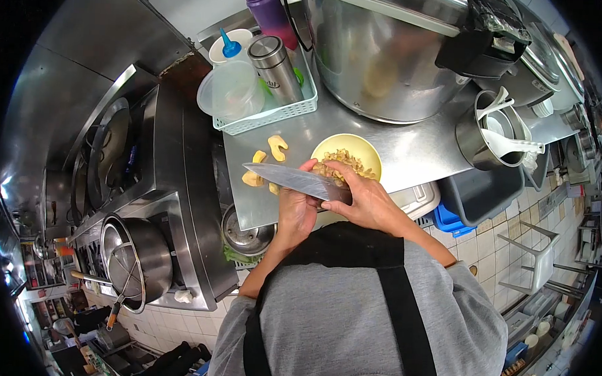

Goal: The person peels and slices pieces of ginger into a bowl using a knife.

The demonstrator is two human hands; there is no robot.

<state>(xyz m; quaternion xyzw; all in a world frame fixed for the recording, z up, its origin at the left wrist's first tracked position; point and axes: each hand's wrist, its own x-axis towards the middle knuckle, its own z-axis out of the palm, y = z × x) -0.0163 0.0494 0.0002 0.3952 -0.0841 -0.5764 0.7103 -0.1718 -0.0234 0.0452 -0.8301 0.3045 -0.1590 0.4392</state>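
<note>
My right hand [365,202] is wrapped round the near end of a large knife [294,180], whose broad blade points left over the steel counter [408,149]. Beneath and beside the blade is my left hand [298,211], its fingers bent; what they hold, if anything, is hidden by the blade. Just beyond both hands sits a yellow bowl [365,147] with chopped yellowish-brown pieces [345,161] in it. Several pale yellow chunks, one of them a curved piece [277,147], lie on the counter left of the bowl.
A pale basket [270,117] holds a steel flask [275,68] and plastic tubs. Behind the bowl stands a big steel cooker [378,65]. At the right is a pot [478,138] with white ladles. A stove with a deep pan [149,265] stands left; a grey bin [483,194] sits right.
</note>
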